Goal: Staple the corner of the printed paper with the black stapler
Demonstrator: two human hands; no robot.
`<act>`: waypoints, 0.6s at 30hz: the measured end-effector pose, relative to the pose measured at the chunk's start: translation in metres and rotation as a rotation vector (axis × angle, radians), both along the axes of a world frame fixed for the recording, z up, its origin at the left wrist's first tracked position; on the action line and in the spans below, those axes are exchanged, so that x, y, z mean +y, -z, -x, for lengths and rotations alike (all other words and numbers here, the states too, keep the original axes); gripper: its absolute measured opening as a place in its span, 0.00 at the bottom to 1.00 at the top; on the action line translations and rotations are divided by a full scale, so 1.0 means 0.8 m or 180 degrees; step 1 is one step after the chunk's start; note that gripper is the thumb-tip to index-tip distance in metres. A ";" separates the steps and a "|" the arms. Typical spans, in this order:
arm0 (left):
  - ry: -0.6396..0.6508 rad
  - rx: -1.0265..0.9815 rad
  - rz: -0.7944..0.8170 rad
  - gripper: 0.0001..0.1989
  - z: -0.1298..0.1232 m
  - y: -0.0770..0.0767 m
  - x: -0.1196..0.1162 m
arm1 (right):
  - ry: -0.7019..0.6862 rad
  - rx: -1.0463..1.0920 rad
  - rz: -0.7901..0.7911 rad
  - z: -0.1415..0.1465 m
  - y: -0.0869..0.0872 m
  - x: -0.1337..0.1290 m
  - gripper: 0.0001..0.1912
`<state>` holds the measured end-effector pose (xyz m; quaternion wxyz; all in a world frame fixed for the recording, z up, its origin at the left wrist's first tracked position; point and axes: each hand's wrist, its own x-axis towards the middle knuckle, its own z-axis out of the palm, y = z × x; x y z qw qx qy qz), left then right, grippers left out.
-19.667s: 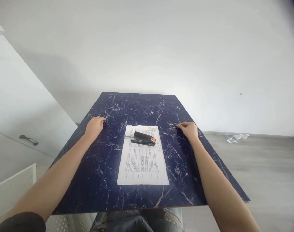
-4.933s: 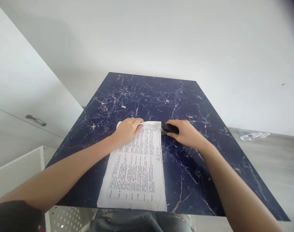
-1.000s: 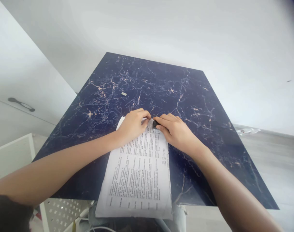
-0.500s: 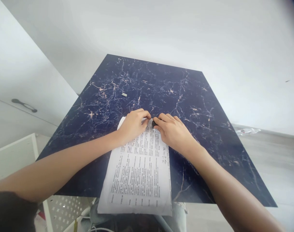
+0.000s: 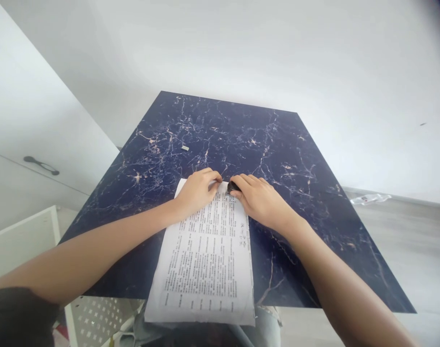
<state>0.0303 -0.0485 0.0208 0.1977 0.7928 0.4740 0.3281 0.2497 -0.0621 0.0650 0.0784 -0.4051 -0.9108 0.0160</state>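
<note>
Printed sheets of paper [image 5: 205, 260] lie lengthwise on the dark blue marbled table [image 5: 237, 130], their lower end sticking out past its near edge. My left hand [image 5: 200, 193] rests on the far end of the sheets, its fingers curled and closed at the top edge. In my right hand [image 5: 258, 197], closed fingers wrap round a small black stapler [image 5: 233, 187] at the far edge of the paper; most of it is hidden by the hand. A small pale strip, like staples [image 5: 185, 148], lies farther back on the table.
A white cabinet with a dark handle [image 5: 41, 165] stands at the left. Below it is a white perforated rack [image 5: 97, 318]. Clear plastic wrapping [image 5: 370, 199] lies on the floor at the right, by the white wall [image 5: 241, 53].
My left fingertips have drawn slightly away from the stapler. More of the stapler's black front shows in my right hand. The view has tilted up a little.
</note>
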 end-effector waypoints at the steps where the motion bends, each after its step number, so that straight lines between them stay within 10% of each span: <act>1: -0.0007 0.0015 0.0019 0.09 0.000 0.000 0.000 | 0.0012 0.0049 0.0065 -0.004 -0.001 0.001 0.12; 18: -0.0002 0.0323 -0.0017 0.06 -0.002 -0.011 -0.006 | 0.0712 0.0012 -0.0093 -0.051 -0.001 0.034 0.10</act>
